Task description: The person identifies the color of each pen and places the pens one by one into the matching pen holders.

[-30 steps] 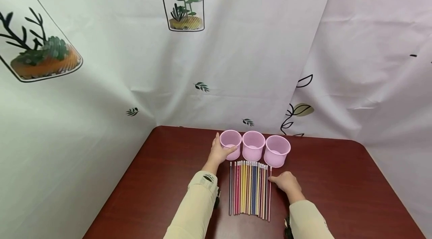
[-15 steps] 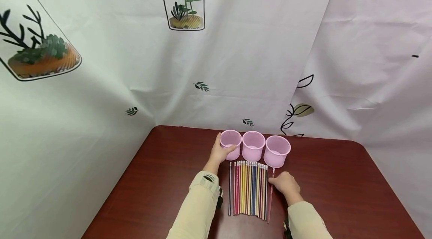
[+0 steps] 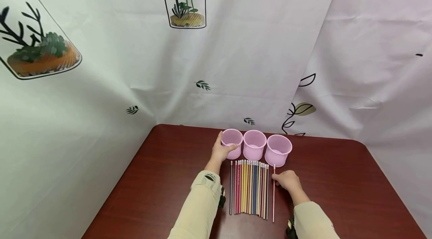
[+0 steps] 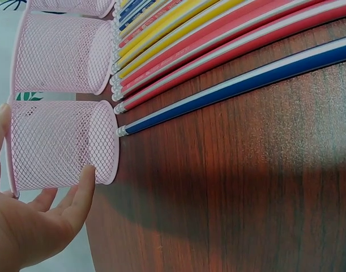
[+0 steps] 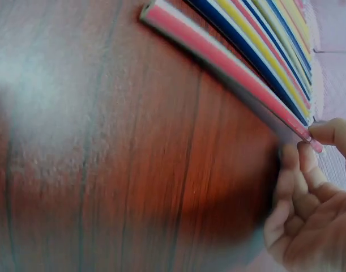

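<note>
Three pink mesh pencil cups stand in a row near the table's back edge. My left hand (image 3: 221, 153) holds the left cup (image 4: 59, 147), thumb on its near wall and fingers round its left side. My right hand (image 3: 288, 181) pinches a pink striped pencil (image 5: 218, 59) near its eraser end, between thumb and fingertips. That pencil lies lengthwise to the right of the row of pencils (image 3: 251, 190), with a gap between them, and its eraser end overlaps the base of the right cup (image 3: 277, 156).
At the row's left, a blue pencil (image 3: 231, 190) lies a little apart. Red, yellow and blue pencils lie side by side, eraser ends toward the middle cup (image 3: 254, 153). A patterned white cloth (image 3: 236, 63) hangs behind the dark red wooden table (image 3: 162, 179).
My right hand has drawn the pink pencil rightward, away from the row, and the pencil has swung from slanted to nearly straight. My left hand keeps its place at the left cup.
</note>
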A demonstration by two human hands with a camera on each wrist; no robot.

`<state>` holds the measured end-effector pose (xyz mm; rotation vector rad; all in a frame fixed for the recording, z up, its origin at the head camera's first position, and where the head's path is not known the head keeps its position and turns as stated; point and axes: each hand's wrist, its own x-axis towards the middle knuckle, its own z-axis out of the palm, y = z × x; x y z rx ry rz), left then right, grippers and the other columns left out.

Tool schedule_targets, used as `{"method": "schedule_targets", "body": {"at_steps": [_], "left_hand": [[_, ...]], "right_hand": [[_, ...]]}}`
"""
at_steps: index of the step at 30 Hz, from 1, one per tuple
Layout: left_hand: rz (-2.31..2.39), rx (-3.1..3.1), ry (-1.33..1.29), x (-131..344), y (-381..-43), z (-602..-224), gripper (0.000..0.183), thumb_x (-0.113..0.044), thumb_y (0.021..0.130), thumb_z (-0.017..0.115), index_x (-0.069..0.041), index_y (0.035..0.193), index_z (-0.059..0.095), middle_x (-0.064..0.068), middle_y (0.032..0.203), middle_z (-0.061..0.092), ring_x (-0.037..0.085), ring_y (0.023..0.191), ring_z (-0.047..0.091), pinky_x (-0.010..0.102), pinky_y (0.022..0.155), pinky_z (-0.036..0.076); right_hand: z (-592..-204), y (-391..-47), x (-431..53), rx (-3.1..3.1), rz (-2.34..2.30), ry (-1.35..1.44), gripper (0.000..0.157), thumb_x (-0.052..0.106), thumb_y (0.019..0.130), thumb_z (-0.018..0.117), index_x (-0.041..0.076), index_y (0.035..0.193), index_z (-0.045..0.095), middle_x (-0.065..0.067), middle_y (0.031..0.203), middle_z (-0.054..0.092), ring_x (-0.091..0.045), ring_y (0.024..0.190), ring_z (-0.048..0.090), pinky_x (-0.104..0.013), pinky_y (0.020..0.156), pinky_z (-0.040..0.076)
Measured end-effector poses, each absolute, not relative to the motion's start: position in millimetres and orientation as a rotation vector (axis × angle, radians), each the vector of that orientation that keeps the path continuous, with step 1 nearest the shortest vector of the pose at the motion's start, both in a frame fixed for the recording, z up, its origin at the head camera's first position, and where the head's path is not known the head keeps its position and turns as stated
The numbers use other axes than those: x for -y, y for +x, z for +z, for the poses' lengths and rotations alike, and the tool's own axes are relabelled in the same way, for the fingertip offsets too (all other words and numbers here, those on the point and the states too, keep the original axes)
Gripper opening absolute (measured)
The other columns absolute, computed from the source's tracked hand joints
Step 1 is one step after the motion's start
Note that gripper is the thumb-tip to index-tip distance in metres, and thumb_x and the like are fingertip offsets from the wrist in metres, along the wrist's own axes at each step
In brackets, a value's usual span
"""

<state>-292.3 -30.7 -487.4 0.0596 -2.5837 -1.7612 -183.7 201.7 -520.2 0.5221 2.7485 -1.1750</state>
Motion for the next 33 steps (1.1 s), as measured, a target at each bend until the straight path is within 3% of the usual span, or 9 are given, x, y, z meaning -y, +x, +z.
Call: {"method": "schedule_targets", "body": {"at_steps": [5,18,33], "left_hand": [[-1.750,2.584,0.069,29,-292,-489,0.092,-0.015,0.069,0.082,-0.008,0.144,0.029,0.025,0.135,0.042,0.039,0.120,0.043,0.049,0.098,0.035],[-1.624,2.636,0.043,25,-292,-479,0.100,-0.028,0.069,0.082,-0.009,0.147,0.022,0.028,0.135,0.040,0.041,0.122,0.041,0.050,0.098,0.034],[-1.526,2.701,0.098,26,-289,-476,0.093,-0.030,0.069,0.082,-0.011,0.144,0.031,0.025,0.132,0.047,0.039,0.117,0.046,0.048,0.095,0.039]], "right_hand": [[-522,-181,-207,-2.604,-1.410,0.564,0.020,0.019,0.075,0.061,0.004,0.062,0.064,0.001,0.050,0.057,-0.010,0.044,0.055,-0.026,0.042,0.042],[-499,-183,-204,-2.495,-1.702,0.492,0.019,0.007,0.080,0.065,-0.011,0.087,0.065,-0.007,0.057,0.058,-0.017,0.046,0.059,-0.030,0.049,0.051],[-475,-186,-206,-2.589,-1.671,0.333,0.025,0.010,0.082,0.066,-0.011,0.096,0.065,-0.006,0.060,0.061,-0.022,0.050,0.062,-0.033,0.047,0.047]]}}
